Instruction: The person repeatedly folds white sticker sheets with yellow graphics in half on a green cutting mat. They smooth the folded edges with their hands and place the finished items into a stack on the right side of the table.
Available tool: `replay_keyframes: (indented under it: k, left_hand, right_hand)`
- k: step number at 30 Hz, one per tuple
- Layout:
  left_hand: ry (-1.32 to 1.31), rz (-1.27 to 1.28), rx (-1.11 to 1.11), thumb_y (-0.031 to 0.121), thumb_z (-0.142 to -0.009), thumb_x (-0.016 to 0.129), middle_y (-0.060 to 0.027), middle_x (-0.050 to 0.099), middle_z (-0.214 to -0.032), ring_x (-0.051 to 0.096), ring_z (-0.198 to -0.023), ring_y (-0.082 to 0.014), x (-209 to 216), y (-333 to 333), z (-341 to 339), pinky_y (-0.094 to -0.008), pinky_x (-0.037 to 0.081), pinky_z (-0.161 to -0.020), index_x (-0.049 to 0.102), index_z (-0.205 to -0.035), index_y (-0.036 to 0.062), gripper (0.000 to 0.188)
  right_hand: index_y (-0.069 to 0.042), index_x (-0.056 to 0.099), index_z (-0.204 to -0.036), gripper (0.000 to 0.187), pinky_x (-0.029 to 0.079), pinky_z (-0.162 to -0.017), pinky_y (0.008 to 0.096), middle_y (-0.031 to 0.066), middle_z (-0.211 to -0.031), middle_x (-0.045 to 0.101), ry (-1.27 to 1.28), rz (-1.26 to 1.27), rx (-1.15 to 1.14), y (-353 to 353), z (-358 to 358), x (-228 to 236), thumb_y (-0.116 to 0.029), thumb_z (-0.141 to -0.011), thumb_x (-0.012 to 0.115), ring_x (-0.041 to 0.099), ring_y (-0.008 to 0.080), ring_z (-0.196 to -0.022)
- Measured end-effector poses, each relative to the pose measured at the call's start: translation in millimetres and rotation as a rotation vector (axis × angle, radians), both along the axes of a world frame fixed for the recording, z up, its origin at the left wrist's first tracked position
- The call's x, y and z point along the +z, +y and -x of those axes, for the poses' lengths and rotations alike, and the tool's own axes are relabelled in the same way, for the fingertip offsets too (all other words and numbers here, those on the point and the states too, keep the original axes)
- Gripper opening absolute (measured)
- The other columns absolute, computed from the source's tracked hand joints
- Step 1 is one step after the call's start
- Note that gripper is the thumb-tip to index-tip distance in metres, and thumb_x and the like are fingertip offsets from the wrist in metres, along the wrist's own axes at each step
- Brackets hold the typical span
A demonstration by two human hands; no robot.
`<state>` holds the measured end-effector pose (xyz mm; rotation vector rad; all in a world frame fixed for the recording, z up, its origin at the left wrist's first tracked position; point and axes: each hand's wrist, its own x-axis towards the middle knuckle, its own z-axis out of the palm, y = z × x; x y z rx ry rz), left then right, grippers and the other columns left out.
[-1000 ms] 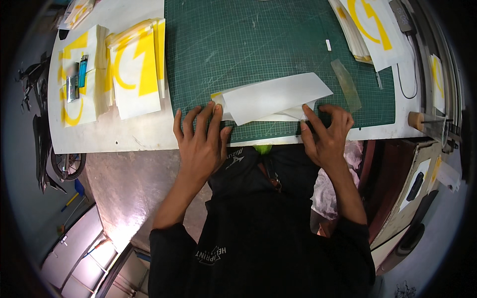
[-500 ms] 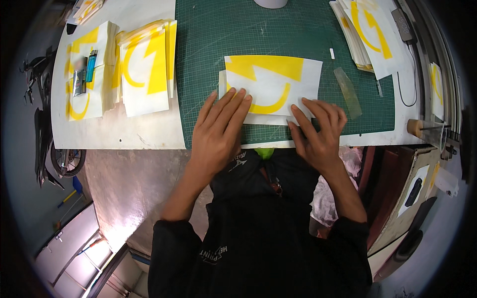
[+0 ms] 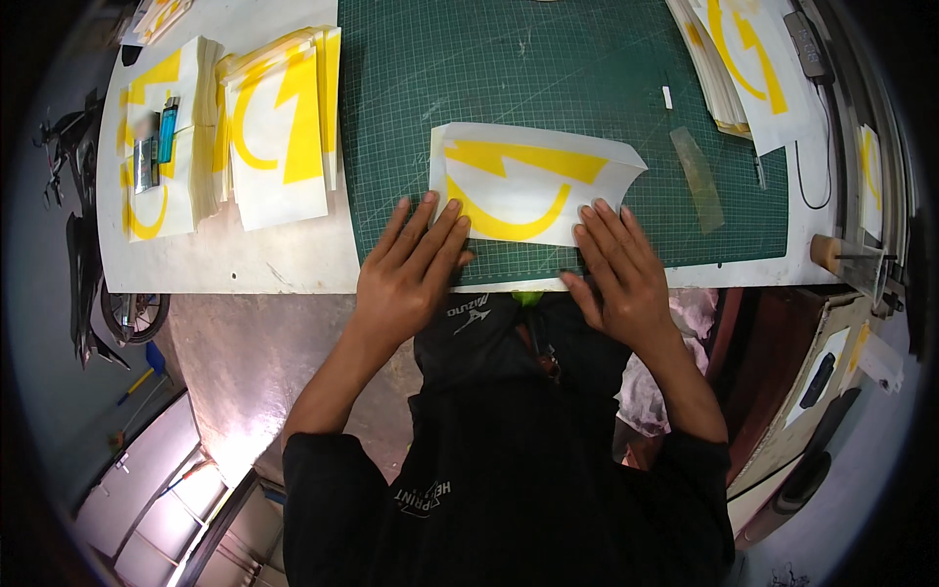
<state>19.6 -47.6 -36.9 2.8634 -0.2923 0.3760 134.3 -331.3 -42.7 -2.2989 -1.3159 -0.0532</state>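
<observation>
A white sheet (image 3: 504, 188) with yellow printed shapes lies on the green cutting mat (image 3: 469, 73) in front of me. Its upper right part lifts and curls off the mat. My left hand (image 3: 404, 269) rests with outstretched fingers on the sheet's lower left corner. At the lower right corner, the fingertips of my right hand (image 3: 623, 269) press on the sheet, and the thumb stands apart over the mat's near edge. Neither hand grips anything. Whether another sheet lies underneath, I cannot tell.
Stacks of similar yellow-and-white sheets (image 3: 279, 127) stand at the left, a turquoise lighter (image 3: 168, 129) on one. Another stack (image 3: 740, 59) is at the far right, by a black adapter (image 3: 807, 44) with a cable. A translucent strip (image 3: 697, 181) lies right of the sheet.
The sheet's top edge has come down and tilted, and its upper right part now curls. The strip of paper below its near edge no longer shows. My right hand's fingers have straightened.
</observation>
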Motion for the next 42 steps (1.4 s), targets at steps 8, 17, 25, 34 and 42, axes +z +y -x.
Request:
replay_keyframes:
  k: [8, 17, 25, 34, 42]
  left_hand:
    - [0.084, 0.065, 0.087, 0.028, -0.095, 0.076, -0.0165, 0.062, -0.149, 0.054, -0.141, -0.0401, -0.4, -1.4, 13.9, -0.0572, 0.04, -0.118, 0.065, -0.141, 0.0019, 0.054]
    - [0.02, 0.421, 0.214, 0.007, -0.085, 0.081, -0.0153, 0.069, -0.125, 0.062, -0.117, -0.0362, 12.9, -0.7, -6.4, -0.0432, 0.047, -0.102, 0.065, -0.137, 0.001, 0.055]
    - [0.051, 0.55, 0.404, 0.014, -0.08, 0.091, -0.0095, 0.074, -0.104, 0.065, -0.099, -0.0268, 4.4, 0.8, -28.4, -0.0403, 0.048, -0.093, 0.076, -0.094, 0.0036, 0.023]
    - [-0.013, 0.643, 0.406, 0.013, -0.081, 0.092, -0.0062, 0.073, -0.095, 0.067, -0.093, -0.0202, 2.6, -4.9, -27.9, -0.0359, 0.049, -0.091, 0.074, -0.109, 0.0026, 0.035]
    - [0.037, 0.899, 0.384, 0.0, -0.086, 0.087, -0.0042, 0.074, -0.091, 0.068, -0.089, -0.009, -1.4, -5.4, -22.5, -0.0249, 0.054, -0.084, 0.069, -0.122, -0.0005, 0.04]
  right_hand:
    - [0.0, 0.057, -0.15, 0.066, 0.026, -0.127, 0.064, 0.0188, -0.161, 0.051, -0.032, 0.188, -0.022, -10.6, 12.0, -6.5, -0.042, -0.1, 0.07, 0.042, 0.0363, -0.155]
    - [-0.004, 0.071, -0.127, 0.039, 0.033, -0.119, 0.0629, 0.0133, -0.132, 0.069, -0.028, -0.059, -0.112, 19.5, -1.2, 15.5, -0.016, -0.092, 0.081, 0.064, 0.0288, -0.123]
    - [-0.005, 0.077, -0.102, 0.013, 0.042, -0.105, 0.0492, 0.0052, -0.089, 0.074, 0.081, -0.153, -0.122, 39.2, -37.7, 20.8, -0.007, -0.09, 0.081, 0.069, 0.0234, -0.087]
    - [-0.007, 0.078, -0.103, 0.017, 0.04, -0.107, 0.0486, 0.0053, -0.092, 0.075, 0.089, -0.17, -0.095, 34.9, -39.0, 16.1, -0.006, -0.087, 0.082, 0.069, 0.0232, -0.091]
    - [-0.007, 0.078, -0.103, 0.017, 0.039, -0.109, 0.0513, 0.0058, -0.093, 0.076, 0.118, -0.166, -0.092, 34.7, -37.7, 19.2, -0.006, -0.087, 0.082, 0.07, 0.0232, -0.092]
